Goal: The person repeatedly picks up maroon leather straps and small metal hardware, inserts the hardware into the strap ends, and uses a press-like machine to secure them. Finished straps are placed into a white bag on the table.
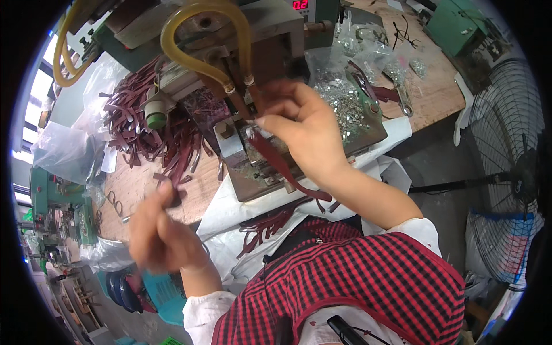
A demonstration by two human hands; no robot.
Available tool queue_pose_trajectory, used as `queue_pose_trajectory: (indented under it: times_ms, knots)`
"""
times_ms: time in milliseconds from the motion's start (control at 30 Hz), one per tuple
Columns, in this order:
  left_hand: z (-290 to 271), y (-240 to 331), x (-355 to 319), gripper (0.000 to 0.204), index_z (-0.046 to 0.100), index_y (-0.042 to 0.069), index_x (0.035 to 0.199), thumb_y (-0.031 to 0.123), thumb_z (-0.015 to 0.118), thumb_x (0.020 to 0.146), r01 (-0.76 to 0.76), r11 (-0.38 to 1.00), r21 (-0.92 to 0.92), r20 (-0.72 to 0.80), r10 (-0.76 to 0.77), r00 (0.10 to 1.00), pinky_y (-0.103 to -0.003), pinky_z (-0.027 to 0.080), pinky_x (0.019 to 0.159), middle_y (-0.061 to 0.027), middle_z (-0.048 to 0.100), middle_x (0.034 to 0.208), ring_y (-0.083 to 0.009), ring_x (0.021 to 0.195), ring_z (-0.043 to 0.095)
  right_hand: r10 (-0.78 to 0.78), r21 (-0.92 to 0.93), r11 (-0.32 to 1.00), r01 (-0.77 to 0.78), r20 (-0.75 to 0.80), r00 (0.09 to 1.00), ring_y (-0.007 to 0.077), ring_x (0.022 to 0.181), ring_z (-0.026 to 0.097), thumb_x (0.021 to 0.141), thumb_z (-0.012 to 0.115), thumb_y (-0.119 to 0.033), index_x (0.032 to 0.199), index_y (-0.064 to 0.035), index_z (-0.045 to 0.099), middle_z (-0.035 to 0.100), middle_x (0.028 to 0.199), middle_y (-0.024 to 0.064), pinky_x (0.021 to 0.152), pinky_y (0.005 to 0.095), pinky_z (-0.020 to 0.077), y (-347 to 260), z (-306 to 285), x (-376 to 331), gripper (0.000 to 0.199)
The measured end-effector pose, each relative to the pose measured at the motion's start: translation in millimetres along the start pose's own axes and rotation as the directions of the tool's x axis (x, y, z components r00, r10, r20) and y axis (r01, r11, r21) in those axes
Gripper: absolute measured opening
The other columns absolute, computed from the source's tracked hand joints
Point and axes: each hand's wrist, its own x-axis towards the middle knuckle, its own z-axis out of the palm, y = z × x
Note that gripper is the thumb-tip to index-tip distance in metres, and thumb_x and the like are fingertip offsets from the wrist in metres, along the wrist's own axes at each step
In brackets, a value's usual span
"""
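My right hand [313,132] reaches to the machine's working point, thumb and fingers curled together by the metal tooling [234,127]. Whatever sits between its fingertips is too small and blurred to name. A dark red strap [273,158] runs from just under that thumb toward me, its free end over the machine's front edge. My left hand [164,238] is off to the left above the table, smeared by motion. Its fingertips are beside a dark strap end, and I cannot make out whether they hold it.
A heap of dark red straps [138,115] lies left of the machine, with more straps [270,227] on white cloth before me. Small shiny metal parts [348,109] cover the machine's right plate. Yellow hoses [167,37] loop overhead. Scissors [115,201] lie left; a fan [500,167] stands right.
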Motion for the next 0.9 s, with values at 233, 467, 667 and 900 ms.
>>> queue_pose_trajectory:
  times_ms: [233,467,667,900]
  knots:
    - [58,20,-2,0.026,0.069,0.006,0.090,0.014,0.086,0.072,-0.357,0.934,-0.014,0.420,0.329,0.846,-0.024,0.042,0.050,-0.0135,0.073,0.103,-0.0121,0.059,0.056,-0.436,-0.624,0.630,0.463,0.209,0.875,0.0351,0.113,0.063,0.085,0.066,-0.012,0.110,-0.0063,0.071,0.068,0.117,0.0180,0.100,0.0429,0.0479,13,-47,1,0.026]
    - [76,1,-20,0.025,0.068,0.008,0.090,0.013,0.085,0.073,-0.426,0.905,0.000,0.359,0.398,0.844,-0.022,0.038,0.047,-0.0101,0.073,0.099,-0.0090,0.054,0.053,-0.471,-0.967,0.205,0.150,0.037,0.881,0.0379,0.125,0.053,0.077,0.077,-0.019,0.094,-0.0106,0.075,0.062,0.126,0.0187,0.102,0.0463,0.0445,85,-142,9,0.019]
    - [77,5,-16,0.022,0.069,0.007,0.093,0.008,0.083,0.076,-0.370,0.929,-0.019,0.362,0.351,0.863,-0.026,0.041,0.045,-0.0119,0.074,0.097,-0.0144,0.054,0.057,-0.383,-0.888,0.064,0.456,0.400,0.832,0.0329,0.126,0.053,0.077,0.074,-0.014,0.099,-0.0099,0.067,0.060,0.128,0.0125,0.092,0.0450,0.0494,75,-129,28,0.024]
    - [13,21,-43,0.027,0.070,0.004,0.097,0.000,0.079,0.071,-0.095,0.994,0.060,0.474,0.055,0.879,-0.031,0.053,0.057,-0.0201,0.074,0.105,-0.0237,0.067,0.067,-0.669,-0.939,0.184,0.290,0.096,0.737,0.0348,0.089,0.066,0.086,0.067,-0.013,0.102,-0.0075,0.067,0.069,0.096,0.0143,0.071,0.0417,0.0519,67,-159,56,0.016]
